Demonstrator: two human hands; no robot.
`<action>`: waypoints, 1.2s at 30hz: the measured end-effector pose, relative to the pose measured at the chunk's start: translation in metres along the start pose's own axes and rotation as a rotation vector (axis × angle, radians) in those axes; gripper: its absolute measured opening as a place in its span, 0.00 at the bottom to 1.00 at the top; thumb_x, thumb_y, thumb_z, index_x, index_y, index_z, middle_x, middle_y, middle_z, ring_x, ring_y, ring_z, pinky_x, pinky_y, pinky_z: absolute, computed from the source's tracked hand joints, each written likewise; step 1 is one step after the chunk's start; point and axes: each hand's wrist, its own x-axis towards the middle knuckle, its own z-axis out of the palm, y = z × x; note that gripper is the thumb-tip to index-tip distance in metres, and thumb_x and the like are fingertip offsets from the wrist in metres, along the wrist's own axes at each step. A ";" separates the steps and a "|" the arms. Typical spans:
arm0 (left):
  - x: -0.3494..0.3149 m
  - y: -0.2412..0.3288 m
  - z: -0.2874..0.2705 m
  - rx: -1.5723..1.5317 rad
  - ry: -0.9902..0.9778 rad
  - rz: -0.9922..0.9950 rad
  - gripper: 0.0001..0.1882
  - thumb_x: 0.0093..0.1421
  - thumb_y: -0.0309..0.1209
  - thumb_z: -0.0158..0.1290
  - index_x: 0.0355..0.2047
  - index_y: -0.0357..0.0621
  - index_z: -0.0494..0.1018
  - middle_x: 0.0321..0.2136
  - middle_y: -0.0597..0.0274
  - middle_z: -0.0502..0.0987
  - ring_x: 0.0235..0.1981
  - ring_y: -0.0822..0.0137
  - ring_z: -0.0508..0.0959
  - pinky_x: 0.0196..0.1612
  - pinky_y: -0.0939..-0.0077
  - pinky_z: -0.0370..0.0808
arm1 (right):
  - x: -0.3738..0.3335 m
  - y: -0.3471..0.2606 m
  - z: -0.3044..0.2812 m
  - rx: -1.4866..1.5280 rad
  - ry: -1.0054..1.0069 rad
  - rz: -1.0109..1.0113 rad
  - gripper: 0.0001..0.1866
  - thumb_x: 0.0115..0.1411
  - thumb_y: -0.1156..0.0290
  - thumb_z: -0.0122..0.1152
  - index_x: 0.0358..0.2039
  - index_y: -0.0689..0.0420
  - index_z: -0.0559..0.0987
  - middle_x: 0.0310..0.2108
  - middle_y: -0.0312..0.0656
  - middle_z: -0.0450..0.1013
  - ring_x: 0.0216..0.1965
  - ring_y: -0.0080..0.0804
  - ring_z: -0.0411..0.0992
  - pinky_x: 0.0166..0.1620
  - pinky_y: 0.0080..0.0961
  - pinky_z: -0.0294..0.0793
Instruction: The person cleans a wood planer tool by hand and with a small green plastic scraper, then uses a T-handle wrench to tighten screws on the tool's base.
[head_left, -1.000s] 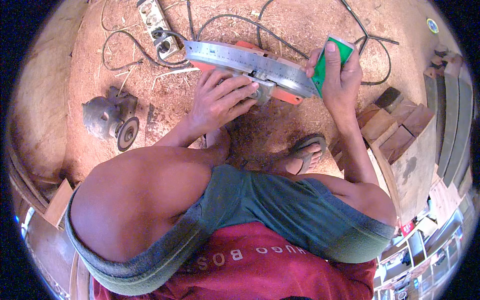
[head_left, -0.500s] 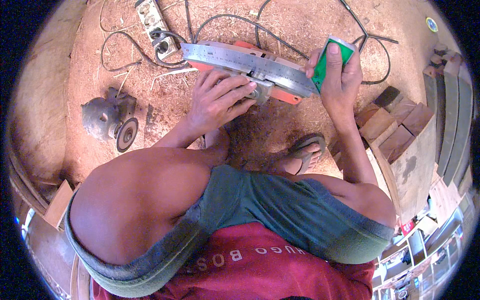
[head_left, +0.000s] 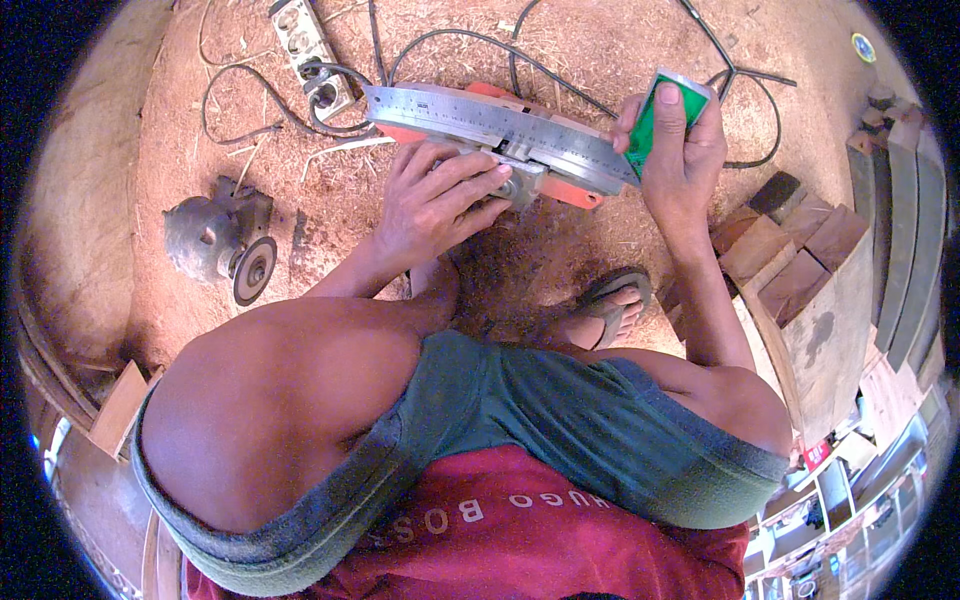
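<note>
My left hand [head_left: 440, 200] grips the near side of an orange and grey power tool [head_left: 570, 192], which looks like an electric planer. Its fingers curl over a metal part there. Along the tool's long metal face lies the steel ruler blade of a try square [head_left: 480, 118], marked with a scale. The square's green handle [head_left: 650, 128] is in my right hand [head_left: 685, 165], thumb pressed flat on it and fingers wrapped behind. My left thumb and most of the tool's underside are hidden.
A bench grinder [head_left: 215, 235] with a disc stands at the left. A power strip [head_left: 303, 40] and black cables [head_left: 450, 33] lie beyond the tool on sawdust-strewn ground. Stacked wooden blocks [head_left: 800, 240] and long beams [head_left: 905, 220] are at the right. My sandalled foot [head_left: 610, 315] is below.
The ruler blade and the tool beneath it have shifted very slightly against each other. Both hands keep their grip in almost the same place.
</note>
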 end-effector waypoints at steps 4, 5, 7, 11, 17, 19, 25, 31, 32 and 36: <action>-0.002 -0.003 0.005 -0.017 0.012 0.011 0.25 0.48 0.35 0.74 0.48 0.51 0.84 0.47 0.72 0.82 0.42 0.62 0.79 0.47 0.61 0.74 | 0.000 -0.003 -0.001 -0.007 0.004 0.024 0.12 0.80 0.61 0.47 0.44 0.57 0.67 0.26 0.42 0.75 0.24 0.23 0.73 0.29 0.23 0.75; -0.001 -0.002 0.002 -0.011 0.011 0.009 0.25 0.48 0.35 0.74 0.48 0.51 0.84 0.47 0.72 0.82 0.42 0.62 0.79 0.47 0.61 0.74 | 0.001 -0.004 0.000 -0.005 0.003 0.028 0.12 0.80 0.61 0.47 0.44 0.57 0.67 0.26 0.41 0.75 0.24 0.23 0.73 0.29 0.23 0.75; 0.000 0.000 -0.003 -0.005 0.014 0.008 0.25 0.48 0.35 0.74 0.48 0.52 0.84 0.47 0.72 0.82 0.42 0.62 0.78 0.47 0.61 0.74 | 0.002 -0.007 0.002 0.004 -0.001 0.030 0.13 0.80 0.60 0.47 0.44 0.57 0.67 0.26 0.41 0.75 0.24 0.23 0.73 0.29 0.22 0.75; -0.001 -0.002 0.003 -0.016 0.017 0.013 0.25 0.48 0.35 0.74 0.48 0.52 0.84 0.47 0.72 0.82 0.42 0.62 0.78 0.46 0.62 0.74 | 0.000 -0.007 0.002 0.006 -0.001 0.044 0.13 0.80 0.60 0.47 0.43 0.57 0.67 0.26 0.40 0.75 0.24 0.23 0.73 0.29 0.22 0.75; 0.000 -0.001 0.001 -0.007 0.013 0.015 0.25 0.48 0.35 0.74 0.48 0.52 0.84 0.47 0.72 0.82 0.42 0.62 0.79 0.46 0.62 0.74 | 0.000 -0.006 0.001 0.017 -0.008 0.038 0.13 0.80 0.60 0.47 0.43 0.57 0.67 0.26 0.41 0.75 0.24 0.23 0.74 0.29 0.22 0.75; 0.000 -0.002 0.001 -0.006 0.013 0.015 0.25 0.47 0.35 0.74 0.48 0.52 0.84 0.47 0.71 0.83 0.42 0.62 0.79 0.46 0.62 0.74 | -0.001 -0.006 0.001 0.025 -0.006 0.042 0.12 0.80 0.61 0.47 0.43 0.57 0.67 0.26 0.41 0.75 0.25 0.23 0.74 0.29 0.22 0.75; 0.000 -0.001 0.000 -0.002 0.017 0.017 0.25 0.48 0.35 0.74 0.48 0.51 0.84 0.47 0.71 0.82 0.41 0.62 0.79 0.46 0.62 0.74 | -0.001 -0.004 0.001 -0.009 -0.013 0.026 0.11 0.80 0.62 0.47 0.43 0.57 0.67 0.26 0.41 0.75 0.25 0.23 0.74 0.29 0.22 0.74; 0.001 0.000 0.000 -0.002 0.019 0.016 0.24 0.48 0.35 0.74 0.47 0.50 0.84 0.46 0.71 0.82 0.42 0.62 0.78 0.46 0.62 0.74 | -0.001 -0.005 0.000 -0.008 -0.011 0.033 0.11 0.80 0.62 0.47 0.43 0.57 0.67 0.26 0.41 0.75 0.24 0.23 0.74 0.28 0.22 0.74; 0.002 0.001 0.000 0.000 0.019 0.016 0.24 0.48 0.35 0.74 0.47 0.50 0.84 0.46 0.71 0.82 0.42 0.62 0.78 0.46 0.62 0.74 | -0.001 -0.005 -0.001 -0.025 -0.016 0.028 0.12 0.80 0.62 0.47 0.43 0.57 0.67 0.26 0.41 0.75 0.24 0.23 0.74 0.28 0.22 0.74; 0.004 0.002 -0.002 0.007 0.021 -0.004 0.23 0.48 0.36 0.74 0.45 0.50 0.84 0.45 0.71 0.82 0.42 0.62 0.78 0.46 0.62 0.73 | 0.000 -0.005 -0.001 -0.018 -0.036 0.022 0.12 0.80 0.61 0.47 0.43 0.57 0.67 0.26 0.41 0.75 0.24 0.23 0.74 0.28 0.22 0.74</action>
